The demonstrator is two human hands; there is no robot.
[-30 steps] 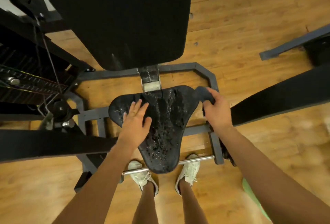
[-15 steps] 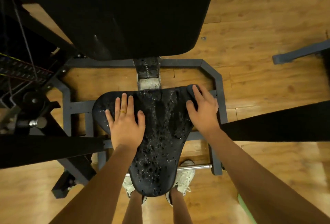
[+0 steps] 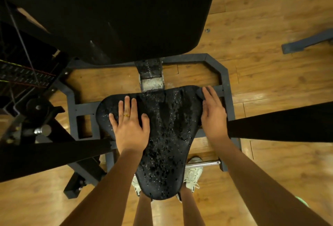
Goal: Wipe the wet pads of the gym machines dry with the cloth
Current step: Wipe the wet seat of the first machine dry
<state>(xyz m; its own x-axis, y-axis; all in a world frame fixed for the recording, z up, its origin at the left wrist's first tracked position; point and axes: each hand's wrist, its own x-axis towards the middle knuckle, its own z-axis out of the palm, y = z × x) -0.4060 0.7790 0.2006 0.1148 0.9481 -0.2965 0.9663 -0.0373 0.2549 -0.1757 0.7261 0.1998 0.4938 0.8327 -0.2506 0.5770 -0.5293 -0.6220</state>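
Observation:
A black, triangular seat pad is beaded with water drops. My left hand lies flat on its left lobe, fingers spread, with a ring on one finger. At the pad's right rear corner, my right hand presses a dark cloth against the pad. Only a small fold of the cloth shows beside the fingertips. The big black back pad rises behind the seat, with a few wet streaks on it.
A grey steel frame surrounds the seat on the wooden floor. Black padded arms cross at the left and right. A cable and weight stack stand far left. My white shoes are under the seat's tip.
My right hand brought the cloth from beside the seat onto its right rear corner, then shifted to the pad's right edge. My left hand stayed flat on the left lobe.

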